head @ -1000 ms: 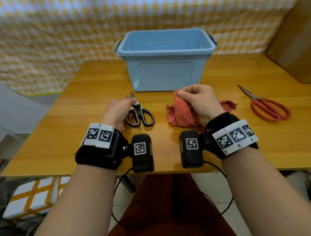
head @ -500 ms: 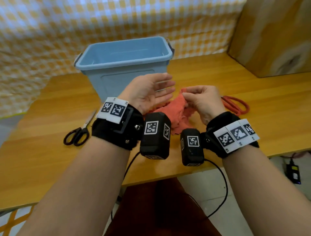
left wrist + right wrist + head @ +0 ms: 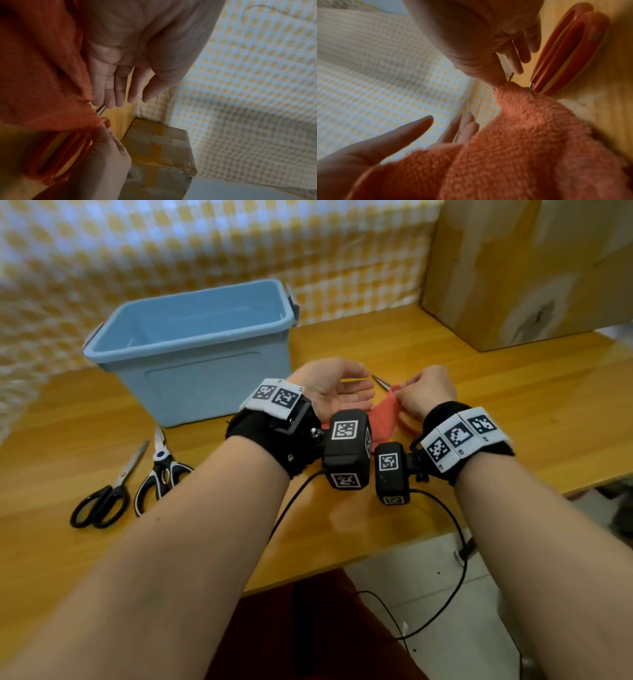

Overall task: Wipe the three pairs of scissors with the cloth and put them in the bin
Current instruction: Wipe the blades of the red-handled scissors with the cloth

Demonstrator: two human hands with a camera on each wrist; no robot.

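My right hand pinches a corner of the orange-red cloth and holds it up over the table. The cloth drapes against my left hand, which is open, palm up, with straight fingers. Red-handled scissors lie on the table just behind the cloth; in the head view only their blade tip shows. Black scissors and black-and-white scissors lie side by side at the left. The light blue bin stands behind them, open-topped.
A taped cardboard box stands at the back right of the wooden table. A yellow checked cloth hangs behind the table. The table's front edge runs under my forearms, with cables hanging from the wrist cameras.
My left hand let go of the black-and-white scissors and moved right, opening palm up beside the cloth. My right hand carried the cloth right to the red scissors. The view turned right.
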